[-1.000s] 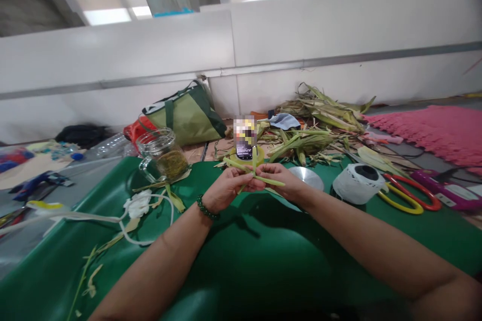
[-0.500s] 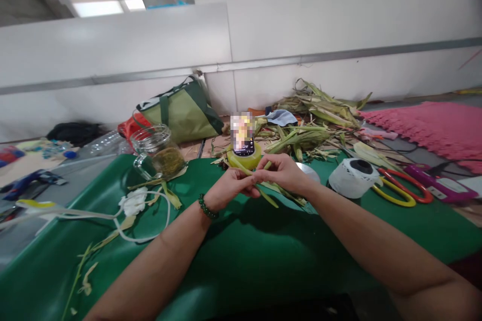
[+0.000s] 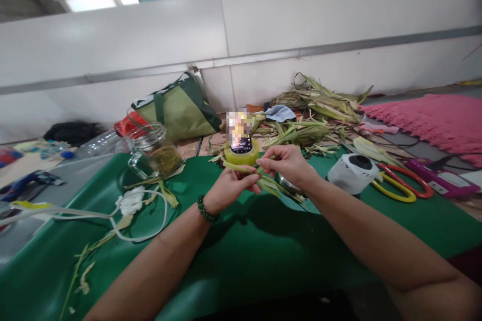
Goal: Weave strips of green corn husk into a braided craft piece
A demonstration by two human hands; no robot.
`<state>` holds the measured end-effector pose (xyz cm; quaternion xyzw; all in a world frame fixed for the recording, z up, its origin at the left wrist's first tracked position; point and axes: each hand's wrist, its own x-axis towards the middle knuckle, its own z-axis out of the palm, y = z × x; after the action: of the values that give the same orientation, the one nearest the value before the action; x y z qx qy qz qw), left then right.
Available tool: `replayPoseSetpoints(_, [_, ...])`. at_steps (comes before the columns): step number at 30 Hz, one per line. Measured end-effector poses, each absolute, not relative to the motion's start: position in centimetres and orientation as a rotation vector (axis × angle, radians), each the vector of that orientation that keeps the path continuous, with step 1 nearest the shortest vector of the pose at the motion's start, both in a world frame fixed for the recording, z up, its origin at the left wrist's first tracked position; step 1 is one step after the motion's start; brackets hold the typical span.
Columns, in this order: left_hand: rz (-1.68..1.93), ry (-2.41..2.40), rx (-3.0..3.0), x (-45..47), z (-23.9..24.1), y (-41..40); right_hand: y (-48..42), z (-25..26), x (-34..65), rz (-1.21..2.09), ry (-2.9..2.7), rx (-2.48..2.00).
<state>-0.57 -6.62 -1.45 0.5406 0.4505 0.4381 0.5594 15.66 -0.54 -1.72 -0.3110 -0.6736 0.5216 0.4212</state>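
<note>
Green table cover spans the lower frame; both forearms cross it toward 12 o'clock. Pink mat lies at 2 o'clock, at the table's far right. Olive-green bag leans at the wall at 11 o'clock. Pile of corn husks sits at 1 o'clock, behind the hands.

Glass jar stands at 10 o'clock of the hands, with yellow-green contents at its bottom. White tape roll lies at 3 o'clock of the right hand, just beside the red and yellow scissors. White flower on a cord lies at 9 o'clock. Phone stands upright in a yellow tape ring directly behind the hands, at 12 o'clock.

Left hand, bead bracelet at the wrist, is curled closed around green leaf strips, pinching them. Right hand pinches the same strips from above, thumb and forefinger closed on them. The strips are held between both hands just above the cover, at frame centre, loose ends trailing toward 4 o'clock. A metal disc appears to lie under the right wrist; mostly hidden.
</note>
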Motion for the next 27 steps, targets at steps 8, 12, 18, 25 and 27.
replayPoseSetpoints(8, [0.905, 1.119, 1.221, -1.3, -2.2, -5.9, 0.6, -2.1, 16.1, 0.744, -2.090, -0.777])
replayPoseSetpoints(12, [0.849, 1.219, 1.474, -0.8, -2.7, -6.1, -1.2, -1.7, 15.6, 0.473, -2.342, -0.725])
replayPoseSetpoints(18, [0.896, 1.201, 1.546, 0.5, -3.4, -6.3, -3.1, -3.1, 14.3, 0.271, -2.388, -0.677])
replayPoseSetpoints(25, [1.020, 1.135, 1.316, 0.6, -3.6, -5.7, -2.8, -2.5, 14.4, 0.400, -2.219, -0.701])
replayPoseSetpoints(27, [1.039, 1.123, 1.130, 0.3, -3.3, -5.7, -2.7, -1.7, 15.2, 0.428, -2.058, -0.761])
